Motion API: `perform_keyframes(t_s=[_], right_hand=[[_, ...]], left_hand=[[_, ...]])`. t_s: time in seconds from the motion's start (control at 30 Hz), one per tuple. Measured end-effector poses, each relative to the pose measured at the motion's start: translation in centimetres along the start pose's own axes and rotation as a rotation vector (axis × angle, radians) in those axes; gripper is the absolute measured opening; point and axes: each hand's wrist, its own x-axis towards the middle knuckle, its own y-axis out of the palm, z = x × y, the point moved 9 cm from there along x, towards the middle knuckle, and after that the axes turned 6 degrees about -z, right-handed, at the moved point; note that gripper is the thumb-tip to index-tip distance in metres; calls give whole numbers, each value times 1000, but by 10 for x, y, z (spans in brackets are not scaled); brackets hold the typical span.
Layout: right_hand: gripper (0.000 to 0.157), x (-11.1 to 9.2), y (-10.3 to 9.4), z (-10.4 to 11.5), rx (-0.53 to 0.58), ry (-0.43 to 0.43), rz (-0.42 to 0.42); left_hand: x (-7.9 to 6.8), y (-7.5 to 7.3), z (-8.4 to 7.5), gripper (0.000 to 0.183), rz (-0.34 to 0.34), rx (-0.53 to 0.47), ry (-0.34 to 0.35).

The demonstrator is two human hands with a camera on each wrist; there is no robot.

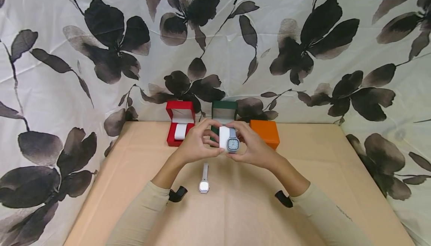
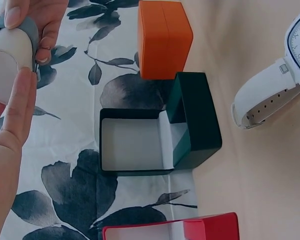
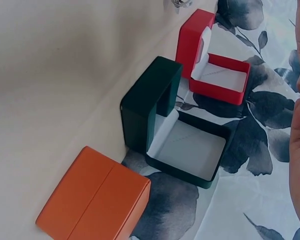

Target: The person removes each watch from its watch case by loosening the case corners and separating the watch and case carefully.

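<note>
In the head view both hands meet over the middle of the table. My left hand [image 1: 196, 144] holds a white watch cushion [image 1: 223, 137] by its left end, thumb below and fingers above. My right hand [image 1: 256, 147] pinches a wristwatch [image 1: 233, 144] with a square-looking dial and blue-grey strap, on the cushion's right end. From the left wrist, the blue-grey strap [image 2: 31, 32] curves around the cushion [image 2: 5, 70]. A second watch [image 1: 204, 185], white-strapped, lies face up on the table nearer the body. Behind the hands stands an open green box [image 1: 225, 105], partly hidden; its base shows no cushion.
At the table's back left stands an open red box [image 1: 170, 135] with a white cushion [image 1: 180, 131] inside. To the right of the green box is a closed orange box [image 1: 266, 133]. A floral cloth [image 1: 215, 51] hangs right behind them.
</note>
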Motion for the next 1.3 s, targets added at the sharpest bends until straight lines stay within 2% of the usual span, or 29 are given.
perform_keyframes(t_s=[0.4, 0.83, 1.07, 1.3], right_hand=[[90, -6, 0, 6, 7, -62, -38], [89, -11, 4, 5, 16, -53, -2], [92, -13, 3, 3, -11, -48, -21], [92, -11, 3, 3, -30, -44, -29]], left_hand=[[-7, 3, 3, 66, -27, 0, 3], [-13, 7, 4, 65, -13, 17, -22], [-16, 7, 5, 65, -35, 23, -16], [-15, 5, 5, 67, -29, 26, -9]])
